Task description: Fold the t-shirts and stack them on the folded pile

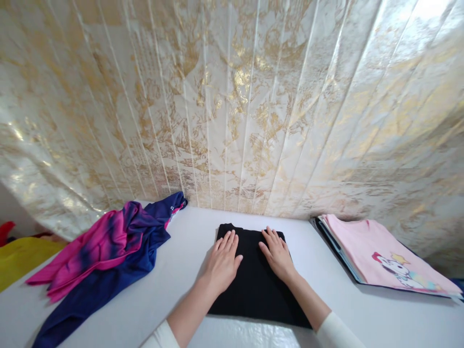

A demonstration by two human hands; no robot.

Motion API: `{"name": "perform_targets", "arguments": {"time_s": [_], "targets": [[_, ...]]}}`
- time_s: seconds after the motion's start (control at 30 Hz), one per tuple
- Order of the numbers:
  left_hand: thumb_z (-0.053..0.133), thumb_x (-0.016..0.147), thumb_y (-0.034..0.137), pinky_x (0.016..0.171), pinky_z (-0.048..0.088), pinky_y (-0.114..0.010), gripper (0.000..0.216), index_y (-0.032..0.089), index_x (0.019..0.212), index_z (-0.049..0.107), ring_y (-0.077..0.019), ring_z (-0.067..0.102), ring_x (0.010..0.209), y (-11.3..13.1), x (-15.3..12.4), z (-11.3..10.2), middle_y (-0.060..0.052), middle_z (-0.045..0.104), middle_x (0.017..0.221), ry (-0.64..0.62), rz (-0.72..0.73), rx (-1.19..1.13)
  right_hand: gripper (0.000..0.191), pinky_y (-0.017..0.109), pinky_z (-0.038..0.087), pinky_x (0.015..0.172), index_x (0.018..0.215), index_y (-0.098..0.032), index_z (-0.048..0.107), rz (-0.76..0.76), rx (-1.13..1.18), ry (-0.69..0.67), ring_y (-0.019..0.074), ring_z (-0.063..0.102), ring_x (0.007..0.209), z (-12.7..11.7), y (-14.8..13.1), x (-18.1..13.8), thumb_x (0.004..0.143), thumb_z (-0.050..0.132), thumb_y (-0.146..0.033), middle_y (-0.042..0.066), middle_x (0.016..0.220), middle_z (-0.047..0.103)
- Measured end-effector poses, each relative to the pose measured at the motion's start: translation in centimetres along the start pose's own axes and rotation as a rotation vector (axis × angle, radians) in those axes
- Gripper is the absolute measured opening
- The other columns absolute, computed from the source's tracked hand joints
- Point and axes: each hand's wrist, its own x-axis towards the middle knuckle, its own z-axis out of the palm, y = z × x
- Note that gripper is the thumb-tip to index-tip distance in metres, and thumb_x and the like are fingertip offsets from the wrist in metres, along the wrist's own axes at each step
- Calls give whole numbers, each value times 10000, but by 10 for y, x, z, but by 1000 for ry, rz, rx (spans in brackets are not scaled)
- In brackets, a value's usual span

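Observation:
A black folded garment [253,285] lies flat on the white table in front of me; its exact kind I cannot tell. On its upper left part rests my left hand [224,261], palm down with the fingers stretched out. My right hand [277,253] lies flat on the upper right part, thumb held apart from the fingers. Both hands press on the cloth without gripping it. The garment's far edge shows just beyond my fingertips, and my forearms cover parts of its sides.
To the left, a crumpled pink and navy garment [119,241] is spread on the table [181,280]. A stack of folded clothes, topped by a pink shirt [362,241] with a cartoon print, stands on the right. Yellow cloth [29,256] lies far left. Behind hangs a gold-patterned sheet [232,106].

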Motion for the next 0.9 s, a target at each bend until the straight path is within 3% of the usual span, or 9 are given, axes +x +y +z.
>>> {"name": "perform_targets", "arguments": {"time_s": [0.13,0.37,0.57,0.7,0.9], "targets": [[362,969,335,1093,331,-419,526,89,1433,334,-237,270,1387,6,-25,-2,-126,292,1502,13,34,-1,518,445,247,1121,1431,-169,372,-110,55,69,205,223,1415,-13,-5,-18,963,278,-369,90,1531,267],[400,960,336,1079,352,-438,516,86,1411,371,-261,293,1378,10,-38,6,-153,328,1485,70,31,45,676,438,260,1121,1434,-115,368,-185,-70,26,254,228,1412,-8,-38,-63,929,324,-563,122,1529,240],[399,950,300,1081,350,-434,498,85,1398,387,-254,320,1367,14,-38,-1,-152,356,1473,88,31,47,675,463,239,1123,1441,-132,357,-159,-111,34,269,204,1419,-1,-39,-68,925,336,-567,112,1528,252],[375,937,236,1067,367,-432,499,72,1409,371,-255,318,1368,28,-43,-6,-153,331,1483,95,21,45,620,458,271,1110,1427,-121,384,-156,-116,53,263,238,1409,-6,-42,-69,943,337,-507,120,1524,259],[386,876,169,1088,332,-453,546,44,1407,371,-269,256,1390,46,-51,1,-166,290,1493,25,-14,56,563,419,252,1131,1430,-119,377,-267,-113,84,237,229,1413,-7,-51,-84,969,306,-433,101,1531,247]]}}
